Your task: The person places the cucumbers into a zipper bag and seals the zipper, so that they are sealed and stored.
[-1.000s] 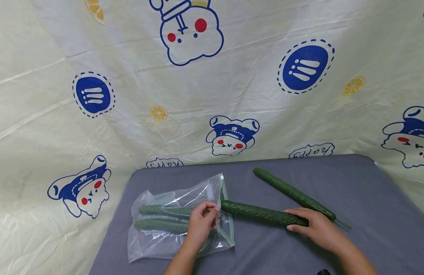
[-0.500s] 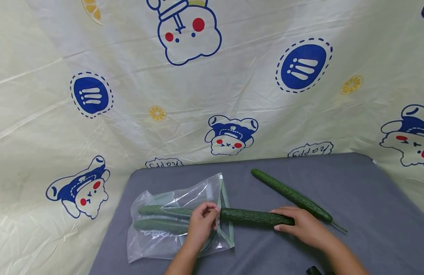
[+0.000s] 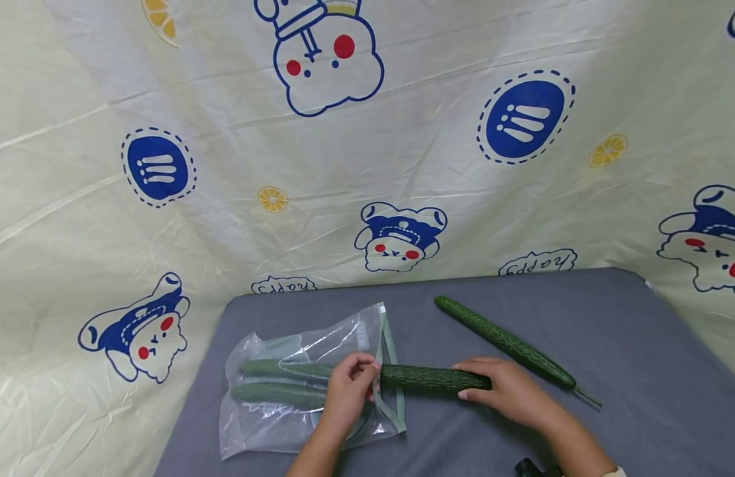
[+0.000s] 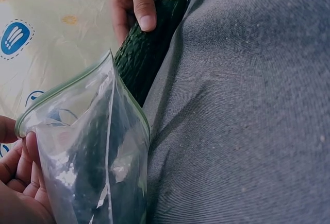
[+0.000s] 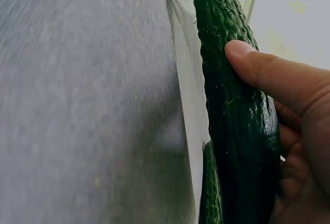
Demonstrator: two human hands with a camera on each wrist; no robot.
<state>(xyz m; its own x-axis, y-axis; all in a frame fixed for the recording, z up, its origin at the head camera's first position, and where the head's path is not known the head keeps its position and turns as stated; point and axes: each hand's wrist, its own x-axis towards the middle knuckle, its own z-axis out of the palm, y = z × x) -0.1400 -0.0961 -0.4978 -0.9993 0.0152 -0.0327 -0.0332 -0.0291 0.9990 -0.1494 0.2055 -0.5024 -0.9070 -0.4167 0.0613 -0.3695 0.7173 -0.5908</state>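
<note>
A clear zip bag with a green-edged mouth lies on its side, and two cucumbers show through its plastic. My left hand pinches the rim of the mouth between thumb and fingers, holding it apart, as the left wrist view also shows. My right hand grips a dark green, bumpy cucumber near its right end, thumb along one side in the right wrist view. The front part of that cucumber is inside the bag's mouth, partly hidden behind my left hand.
Another cucumber with a thin stem lies slantwise on the grey cloth-covered table, behind my right hand. A black object shows at the bottom edge by my right wrist. A patterned sheet hangs behind the table.
My right hand has moved left with the cucumber, pushing its front end through the bag's mouth. My left hand has stayed at the rim.
</note>
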